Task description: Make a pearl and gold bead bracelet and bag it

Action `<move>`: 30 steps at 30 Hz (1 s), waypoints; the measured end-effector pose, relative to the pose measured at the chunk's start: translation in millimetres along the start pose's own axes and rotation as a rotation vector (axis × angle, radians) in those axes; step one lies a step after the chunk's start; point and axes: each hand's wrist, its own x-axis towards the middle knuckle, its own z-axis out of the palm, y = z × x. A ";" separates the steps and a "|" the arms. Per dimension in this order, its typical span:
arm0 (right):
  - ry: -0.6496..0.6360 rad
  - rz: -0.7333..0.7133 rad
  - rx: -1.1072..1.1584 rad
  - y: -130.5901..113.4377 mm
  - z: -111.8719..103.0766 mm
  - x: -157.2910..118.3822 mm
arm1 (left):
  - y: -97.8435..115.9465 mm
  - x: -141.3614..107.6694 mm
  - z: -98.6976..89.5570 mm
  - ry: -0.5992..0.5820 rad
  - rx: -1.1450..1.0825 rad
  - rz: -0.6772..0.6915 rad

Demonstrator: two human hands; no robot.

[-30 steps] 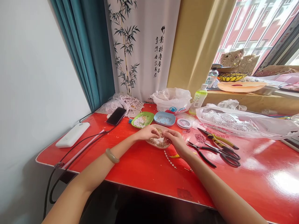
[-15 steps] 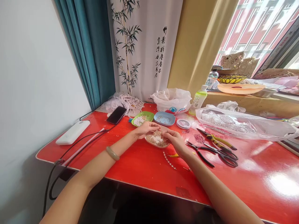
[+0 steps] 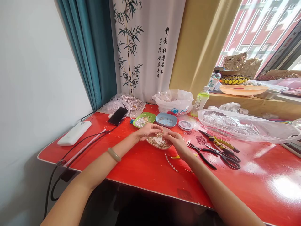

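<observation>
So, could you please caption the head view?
Left hand and right hand above a dish of gold beads on a red table.

A smooth, rounded greenish-grey bangle [image 3: 114, 154] circles the left wrist; both forearms are sleeveless, the right wrist unadorned.

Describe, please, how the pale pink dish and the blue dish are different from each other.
The pale pink dish is nearer to the person; the blue dish lies farther back. The pink one holds many gold beads, while the blue one holds a thinner scatter of small pieces. The hands partly cover the pink dish, but not the blue one. Both are shallow, with rounded corners.
</observation>
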 end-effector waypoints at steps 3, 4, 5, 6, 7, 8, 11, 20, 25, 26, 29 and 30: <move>-0.006 -0.001 -0.007 0.3 0.1 0.2 | 1.2 -0.7 0.7 -0.002 -0.003 0.009; -0.008 -0.001 -0.009 0.4 0.1 0.2 | 1.4 -0.8 0.9 -0.004 -0.004 0.011; -0.010 -0.001 -0.011 0.4 0.0 0.3 | 1.6 -0.9 1.0 -0.005 -0.006 0.014; -0.012 0.000 -0.012 0.5 -0.1 0.3 | 1.7 -1.0 1.0 -0.005 -0.008 0.017; -0.012 0.000 -0.014 0.5 -0.3 0.3 | 1.6 -1.0 0.9 -0.005 -0.011 0.019; -0.012 0.000 -0.017 0.6 -0.5 0.3 | 1.4 -1.0 0.8 -0.005 -0.013 0.020; -0.005 0.002 -0.027 0.5 -1.0 0.0 | 0.4 -0.7 -0.1 -0.010 -0.015 0.022; 0.005 -0.001 -0.084 -4.5 0.9 -1.7 | -2.9 1.8 -1.7 0.021 0.044 0.054; 0.057 -0.027 -0.111 -4.1 2.3 -2.2 | -3.9 4.1 -4.0 0.056 0.189 0.109; 0.068 -0.032 -0.115 -3.0 2.2 -1.9 | -4.4 4.3 -4.7 0.056 0.239 0.118; 0.096 -0.043 -0.123 1.4 1.3 -0.2 | -6.2 3.8 -5.2 0.047 0.422 0.133; 0.105 -0.045 -0.124 3.0 0.9 0.5 | -6.6 3.2 -4.7 0.043 0.486 0.135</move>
